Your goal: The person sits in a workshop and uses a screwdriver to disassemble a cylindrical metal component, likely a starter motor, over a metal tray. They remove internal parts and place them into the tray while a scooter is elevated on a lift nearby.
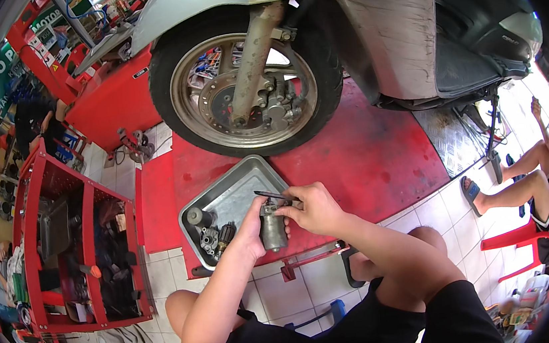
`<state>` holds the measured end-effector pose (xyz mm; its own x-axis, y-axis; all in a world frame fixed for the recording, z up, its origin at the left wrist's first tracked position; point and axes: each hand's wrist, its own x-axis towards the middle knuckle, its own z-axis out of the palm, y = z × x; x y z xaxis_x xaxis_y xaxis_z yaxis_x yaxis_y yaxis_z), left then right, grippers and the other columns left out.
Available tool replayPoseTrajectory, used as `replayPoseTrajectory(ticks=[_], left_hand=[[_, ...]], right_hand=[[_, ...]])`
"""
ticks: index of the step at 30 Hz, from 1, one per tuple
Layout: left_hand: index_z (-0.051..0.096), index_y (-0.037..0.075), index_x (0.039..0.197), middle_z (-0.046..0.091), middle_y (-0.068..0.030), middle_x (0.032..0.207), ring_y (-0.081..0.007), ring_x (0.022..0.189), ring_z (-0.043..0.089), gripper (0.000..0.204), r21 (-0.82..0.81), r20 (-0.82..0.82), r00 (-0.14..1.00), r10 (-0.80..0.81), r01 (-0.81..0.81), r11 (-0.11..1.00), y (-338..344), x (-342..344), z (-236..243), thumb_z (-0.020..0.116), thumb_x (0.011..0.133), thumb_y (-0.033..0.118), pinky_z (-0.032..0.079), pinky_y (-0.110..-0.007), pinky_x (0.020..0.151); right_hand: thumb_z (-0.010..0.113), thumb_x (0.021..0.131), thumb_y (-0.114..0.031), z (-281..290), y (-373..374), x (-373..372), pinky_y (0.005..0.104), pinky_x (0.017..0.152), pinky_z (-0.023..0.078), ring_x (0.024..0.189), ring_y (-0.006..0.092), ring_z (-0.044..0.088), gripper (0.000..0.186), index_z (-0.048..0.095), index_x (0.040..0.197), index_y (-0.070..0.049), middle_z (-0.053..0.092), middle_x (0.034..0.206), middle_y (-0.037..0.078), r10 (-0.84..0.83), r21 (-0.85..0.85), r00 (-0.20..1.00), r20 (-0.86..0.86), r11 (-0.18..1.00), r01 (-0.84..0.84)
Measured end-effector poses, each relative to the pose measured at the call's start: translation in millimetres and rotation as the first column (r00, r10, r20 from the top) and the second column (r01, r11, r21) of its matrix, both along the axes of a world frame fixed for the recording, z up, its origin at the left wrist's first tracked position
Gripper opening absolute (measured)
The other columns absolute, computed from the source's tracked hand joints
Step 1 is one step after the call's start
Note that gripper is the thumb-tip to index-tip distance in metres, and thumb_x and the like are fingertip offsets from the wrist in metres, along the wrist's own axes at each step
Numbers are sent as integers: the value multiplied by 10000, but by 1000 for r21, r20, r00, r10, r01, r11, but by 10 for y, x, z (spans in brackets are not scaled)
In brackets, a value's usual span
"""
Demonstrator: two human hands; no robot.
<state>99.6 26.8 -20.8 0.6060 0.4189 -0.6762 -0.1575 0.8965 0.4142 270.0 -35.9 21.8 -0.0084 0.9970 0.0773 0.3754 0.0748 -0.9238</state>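
My left hand (250, 233) is wrapped round a grey cylindrical metal motor housing (273, 232), held upright above the near edge of a metal tray (221, 175). At the housing's top, my right hand (317, 211) is closed on a slim, dark, pointed tool (269, 194). Its tip points left, over the tray; its exact kind is not clear. The right fingertips are close to the housing's upper end. Inside the tray lie a short metal cylinder (197, 216), a metal part with round openings (210, 239) and a dark ribbed part (227, 233).
A scooter's front wheel (171, 109) stands just beyond the tray on a red lift platform (366, 155). To the left is a red tool cart (94, 257). At the right, another person's legs (517, 193) are beside a red plastic stool (512, 240).
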Motion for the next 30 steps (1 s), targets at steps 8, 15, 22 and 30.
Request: replayPoseTrajectory(ticks=[8, 15, 22, 30], left_hand=[[636, 96, 906, 642, -97, 739, -252, 620, 636, 483, 42, 1, 1000, -30, 30, 999, 21, -11, 9, 533, 904, 568, 552, -399, 602], [668, 76, 911, 664, -84, 750, -216, 621, 642, 525, 152, -20, 999, 29, -26, 988, -49, -139, -47, 606, 865, 595, 550, -357, 566], [635, 75, 924, 622, -115, 813, -234, 600, 602, 502, 121, 95, 976, 196, -206, 971, -201, 350, -344, 587, 878, 573, 474, -376, 470], [578, 33, 1000, 603, -131, 809, -241, 591, 592, 555, 100, 70, 866, 495, -500, 860, -101, 868, -384, 568, 894, 577, 471, -412, 451]], right_hand=[[709, 825, -94, -28, 74, 67, 382, 632, 531, 693, 322, 691, 177, 683, 958, 20, 684, 759, 186, 66, 149, 972, 227, 984, -102], [704, 815, -110, 113, 71, -124, 381, 563, 482, 616, 342, 650, 154, 660, 892, 16, 643, 720, 206, 108, 172, 945, 308, 971, -167], [766, 765, -114, 57, 38, 82, 296, 540, 362, 566, 124, 442, 209, 635, 828, 36, 513, 620, 78, 37, 232, 813, 581, 950, -209], [679, 905, -70, -39, 271, 381, 239, 672, 403, 758, 91, 491, 158, 619, 990, 48, 577, 865, 16, 162, 68, 931, 328, 979, -194]])
